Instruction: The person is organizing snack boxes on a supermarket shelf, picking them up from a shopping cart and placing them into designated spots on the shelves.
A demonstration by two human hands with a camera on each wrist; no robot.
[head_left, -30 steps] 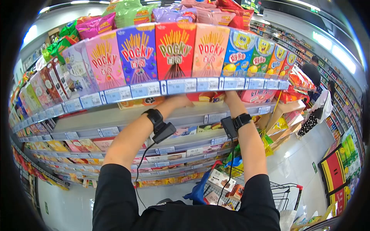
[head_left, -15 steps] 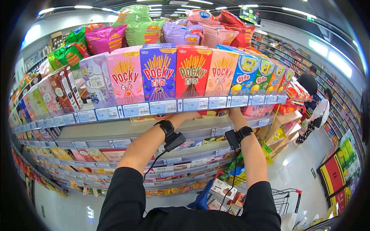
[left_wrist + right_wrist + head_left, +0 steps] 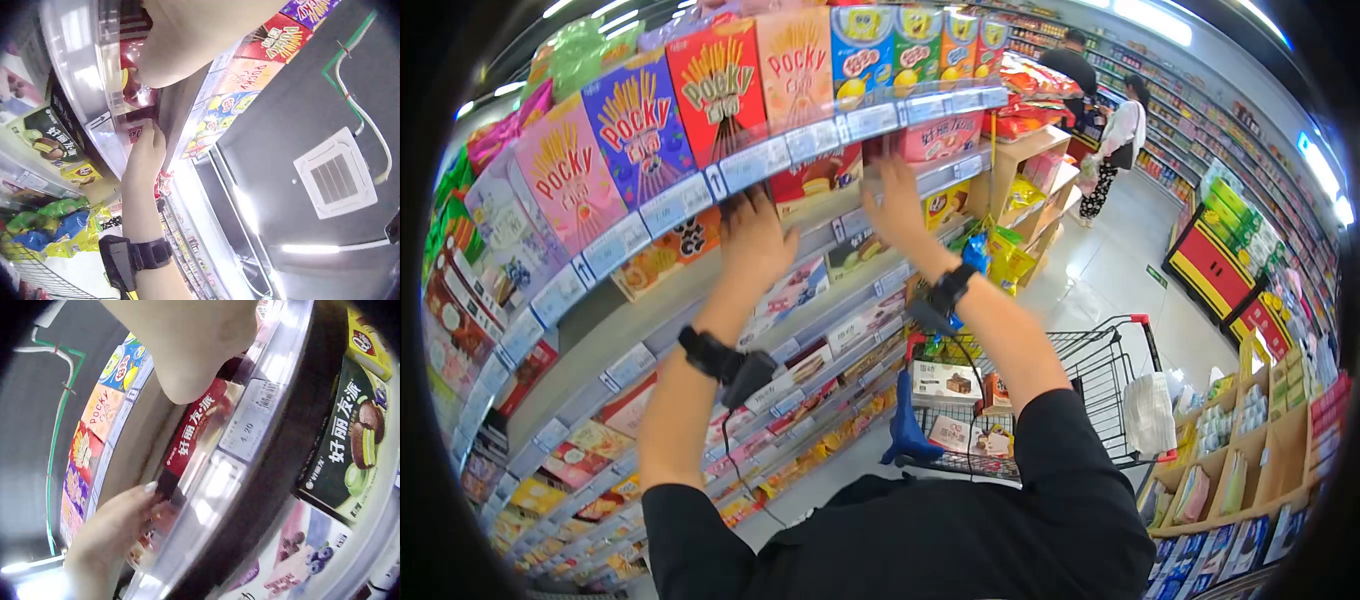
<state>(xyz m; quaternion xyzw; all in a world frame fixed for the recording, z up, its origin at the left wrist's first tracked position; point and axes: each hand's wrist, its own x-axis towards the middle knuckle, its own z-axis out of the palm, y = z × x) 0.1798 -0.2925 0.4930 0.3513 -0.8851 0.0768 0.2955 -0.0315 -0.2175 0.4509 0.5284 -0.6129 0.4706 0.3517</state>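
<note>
With the view swung toward the cart (image 3: 1140, 319), the red box (image 3: 822, 178) sits on the shelf (image 3: 837, 230) between the left hand (image 3: 757, 245) and right hand (image 3: 897, 205), both loosely open near its ends, so it looks flanked rather than gripped.

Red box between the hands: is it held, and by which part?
Cannot be told: the left hand is at one end of the red box, the right hand at the other, but no grip clearly shows.
</note>
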